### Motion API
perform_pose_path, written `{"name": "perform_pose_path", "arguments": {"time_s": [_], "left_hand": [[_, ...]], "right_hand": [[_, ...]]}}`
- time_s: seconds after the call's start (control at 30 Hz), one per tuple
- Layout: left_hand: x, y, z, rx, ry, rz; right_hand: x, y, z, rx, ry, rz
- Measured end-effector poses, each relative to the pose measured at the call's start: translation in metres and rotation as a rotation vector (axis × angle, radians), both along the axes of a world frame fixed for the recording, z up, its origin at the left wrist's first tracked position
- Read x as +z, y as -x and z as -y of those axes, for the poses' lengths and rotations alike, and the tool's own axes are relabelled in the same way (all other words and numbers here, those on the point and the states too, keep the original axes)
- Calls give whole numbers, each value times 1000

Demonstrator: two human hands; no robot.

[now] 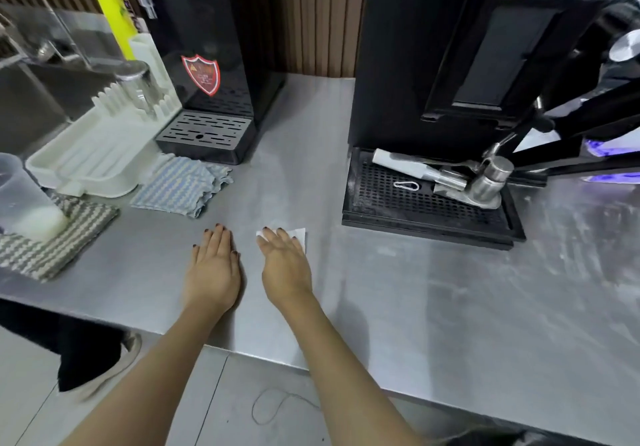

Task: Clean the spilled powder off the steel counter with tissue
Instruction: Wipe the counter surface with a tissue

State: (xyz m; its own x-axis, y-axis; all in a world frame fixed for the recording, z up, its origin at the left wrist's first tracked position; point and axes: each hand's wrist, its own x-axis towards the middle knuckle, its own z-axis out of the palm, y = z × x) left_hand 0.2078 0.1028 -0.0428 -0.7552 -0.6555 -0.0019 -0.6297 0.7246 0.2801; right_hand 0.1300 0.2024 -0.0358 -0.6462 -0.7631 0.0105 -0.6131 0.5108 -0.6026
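On steel counter, flat right hand presses tissue.

the counter lies open in a wide band along its near edge, running from the right hand out to the right, where pale powder smears streak the steel. a bare lane runs back between two black machines to the slatted wall. the dispenser and its drip tray hem that lane on the left, with a folded blue cloth just in front. on the right a larger machine pushes its grille tray forward, with metal tools lying on it. the left hand lies flat just beside the right, barring a leftward sweep. beyond it a dish rack, a grey cloth and a jug crowd the corner.
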Motion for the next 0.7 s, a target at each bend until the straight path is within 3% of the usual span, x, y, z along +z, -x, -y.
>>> {"name": "perform_pose_path", "arguments": {"time_s": [0.13,0.27,0.4,0.47,0.53,0.7], "left_hand": [[0,0,1,-14,2,3],[0,-2,2,-34,8,12],[-1,-1,2,-37,10,21],[-2,0,2,-37,15,29],[-3,-1,2,-35,22,37],[-5,1,3,-41,23,13]], "right_hand": [[-3,12,-14,-96,-23,-22],[-10,32,-69,-380,11,-33],[-6,63,-132,-712,54,76],[2,68,-137,-803,-48,149],[12,49,-112,-752,3,96],[1,19,-12,-281,13,-37]]}}
